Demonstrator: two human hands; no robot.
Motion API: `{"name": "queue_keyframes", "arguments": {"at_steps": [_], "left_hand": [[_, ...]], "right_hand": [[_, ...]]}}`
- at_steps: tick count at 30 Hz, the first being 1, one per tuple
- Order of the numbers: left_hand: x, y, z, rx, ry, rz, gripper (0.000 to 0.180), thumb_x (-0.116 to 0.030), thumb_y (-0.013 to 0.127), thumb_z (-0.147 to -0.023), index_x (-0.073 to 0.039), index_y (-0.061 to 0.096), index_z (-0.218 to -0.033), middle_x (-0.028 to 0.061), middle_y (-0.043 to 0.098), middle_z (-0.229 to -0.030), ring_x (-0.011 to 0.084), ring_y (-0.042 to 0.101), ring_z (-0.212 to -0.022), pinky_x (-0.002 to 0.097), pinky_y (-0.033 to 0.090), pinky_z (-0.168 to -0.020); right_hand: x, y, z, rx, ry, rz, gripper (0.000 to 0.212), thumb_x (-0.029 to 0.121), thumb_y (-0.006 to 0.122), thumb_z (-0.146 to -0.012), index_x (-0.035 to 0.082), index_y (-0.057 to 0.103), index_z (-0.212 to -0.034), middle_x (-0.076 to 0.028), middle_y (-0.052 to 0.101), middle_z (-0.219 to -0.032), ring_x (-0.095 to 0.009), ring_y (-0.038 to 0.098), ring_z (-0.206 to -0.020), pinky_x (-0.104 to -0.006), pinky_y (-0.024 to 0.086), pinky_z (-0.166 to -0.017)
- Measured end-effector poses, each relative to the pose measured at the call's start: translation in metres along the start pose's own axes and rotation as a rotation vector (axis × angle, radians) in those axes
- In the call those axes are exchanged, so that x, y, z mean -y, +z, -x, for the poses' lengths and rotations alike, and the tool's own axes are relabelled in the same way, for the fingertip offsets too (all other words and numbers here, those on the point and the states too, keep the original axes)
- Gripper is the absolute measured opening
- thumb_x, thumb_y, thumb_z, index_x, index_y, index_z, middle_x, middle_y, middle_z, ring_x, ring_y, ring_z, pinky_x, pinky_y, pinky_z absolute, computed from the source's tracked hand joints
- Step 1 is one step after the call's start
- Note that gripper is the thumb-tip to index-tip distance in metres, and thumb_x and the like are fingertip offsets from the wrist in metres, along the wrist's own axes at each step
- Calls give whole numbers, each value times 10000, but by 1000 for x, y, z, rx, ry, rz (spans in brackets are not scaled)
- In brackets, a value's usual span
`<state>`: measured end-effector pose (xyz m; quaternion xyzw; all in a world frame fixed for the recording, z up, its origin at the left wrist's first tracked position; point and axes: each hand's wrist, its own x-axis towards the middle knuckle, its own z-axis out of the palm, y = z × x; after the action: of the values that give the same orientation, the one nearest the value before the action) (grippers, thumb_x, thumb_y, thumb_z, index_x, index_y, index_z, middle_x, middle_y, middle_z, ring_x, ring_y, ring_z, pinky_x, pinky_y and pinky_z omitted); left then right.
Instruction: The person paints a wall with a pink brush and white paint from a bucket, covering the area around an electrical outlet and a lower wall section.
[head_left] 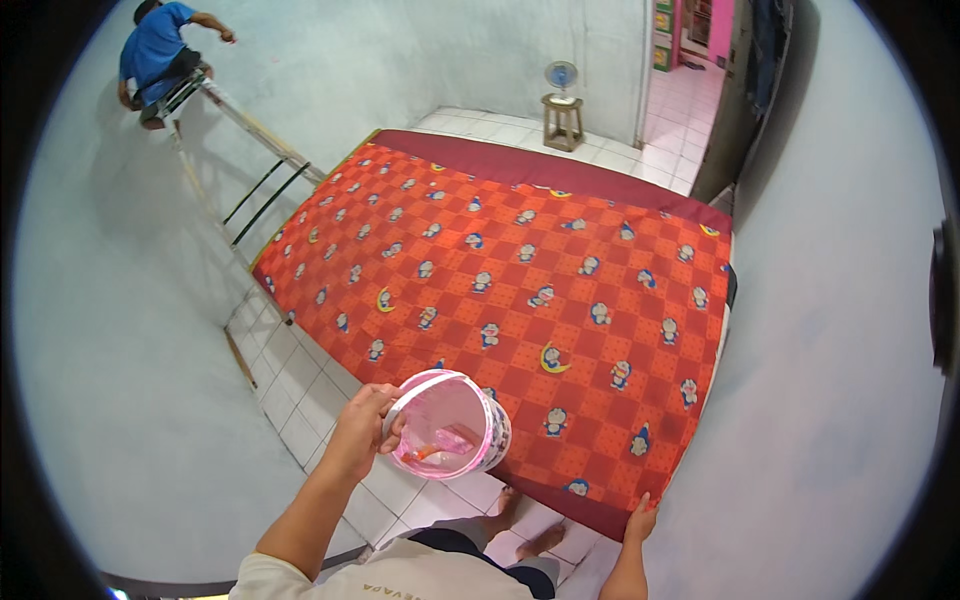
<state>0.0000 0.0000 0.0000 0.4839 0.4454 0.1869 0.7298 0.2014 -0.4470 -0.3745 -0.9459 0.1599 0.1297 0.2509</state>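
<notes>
On red mattress (500,290): right hand (642,520), at corner; left hand (366,425) gripping bucket (498,432).

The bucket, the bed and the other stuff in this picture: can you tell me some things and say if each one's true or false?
1. The left hand holds the bucket. True.
2. The bucket is empty. False: pink and orange things lie inside it.
3. The right hand is at a corner of the bedspread. True.
4. The bedspread is plain green. False: it's red, with checks and little figures.
5. The person in blue is up on the ladder. True.
</notes>
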Motion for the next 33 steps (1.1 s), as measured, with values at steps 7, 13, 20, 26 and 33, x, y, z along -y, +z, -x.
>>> {"name": "queue_keyframes", "arguments": {"at_steps": [7, 13, 20, 26, 33], "left_hand": [[-42, -15, 17, -124, 97, 30, 325, -329, 488, -986, -13, 487, -1060, 61, 551, -690, 97, 435, -459, 225, 304, -417], [-8, -53, 33, -241, 203, 114, 279, -274, 484, -981, -3, 515, -1044, 79, 534, -688, 120, 441, -481, 234, 317, -397], [17, -112, 73, -492, 275, 274, 228, -242, 497, -964, -20, 530, -1006, 80, 541, -710, 120, 453, -512, 236, 302, -396], [19, -158, 104, -675, 329, 398, 232, -247, 508, -958, -21, 508, -1013, 74, 535, -718, 117, 458, -533, 228, 303, -401], [30, -201, 145, -815, 437, 453, 259, -261, 519, -964, -10, 493, -1020, 80, 542, -753, 114, 433, -500, 226, 297, -395]], "right_hand": [[52, 41, -10, 184, -156, -80, 669, 529, 425, -969, -39, 495, -1316, -268, 621, -1191, -419, 585, -1110, -450, 448, -948], [103, 19, -42, 94, -103, 239, 736, 592, 531, -888, 33, 477, -1363, -283, 526, -1272, -446, 517, -1160, -538, 459, -947], [116, 32, -13, 295, -748, 573, 875, 417, 684, -775, 9, 300, -1448, -286, 226, -1514, -435, 274, -1373, -551, 356, -1011], [139, 37, -17, 387, -615, 950, 867, 513, 665, -794, 27, 355, -1443, -250, 459, -1369, -366, 459, -1261, -498, 423, -975], [204, 15, -52, 1061, -483, 965, 804, 527, 649, -814, 22, 430, -1401, -213, 589, -1172, -327, 568, -1127, -433, 469, -930]]}}
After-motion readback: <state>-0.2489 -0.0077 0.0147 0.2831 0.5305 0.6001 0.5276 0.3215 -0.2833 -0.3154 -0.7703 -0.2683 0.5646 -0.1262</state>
